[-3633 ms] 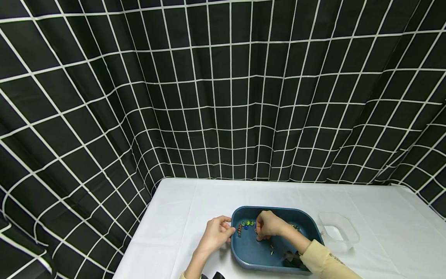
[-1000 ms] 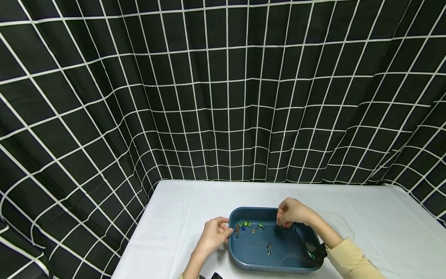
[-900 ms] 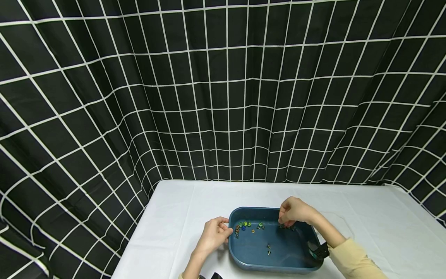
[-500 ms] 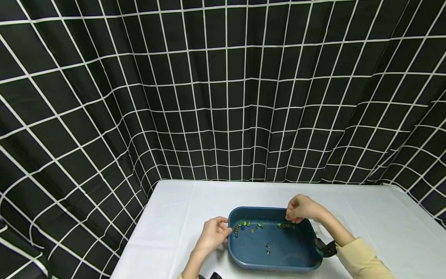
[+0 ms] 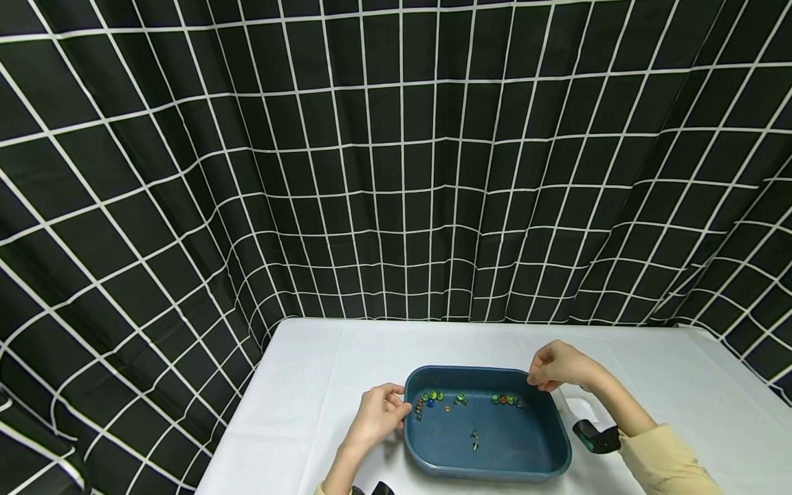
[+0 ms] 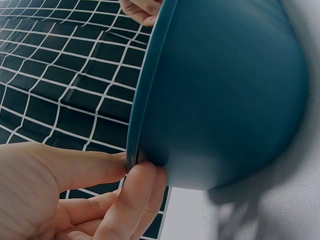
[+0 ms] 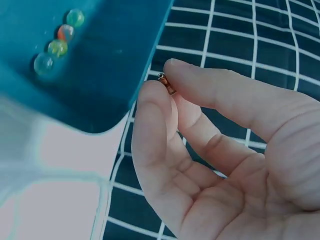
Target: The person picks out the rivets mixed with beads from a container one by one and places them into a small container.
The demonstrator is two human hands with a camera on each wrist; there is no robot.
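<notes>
A dark blue tray (image 5: 495,471) lies on the white table. My left hand (image 5: 401,407) pinches its left rim between thumb and fingers, seen close up as left hand (image 6: 134,167) on the tray wall (image 6: 225,100). My right hand (image 5: 537,378) hovers at the tray's far right corner. There the right hand (image 7: 162,80) pinches a small copper-coloured metal piece (image 7: 167,84) between thumb and forefinger. Several coloured beads (image 5: 506,399) lie along the tray's far side, with more beads (image 5: 433,397) at the left and small screws (image 5: 474,440) mid-floor.
A clear plastic container (image 5: 584,409) stands just right of the tray, partly behind my right forearm; in the right wrist view the container (image 7: 50,185) lies below the tray corner (image 7: 100,75). A black grid-patterned curtain (image 5: 396,172) hangs behind the table.
My right hand has lifted from the beads at the tray's far side and moved right, past the far right corner, with the small piece pinched. The left hand has stayed on the rim.
</notes>
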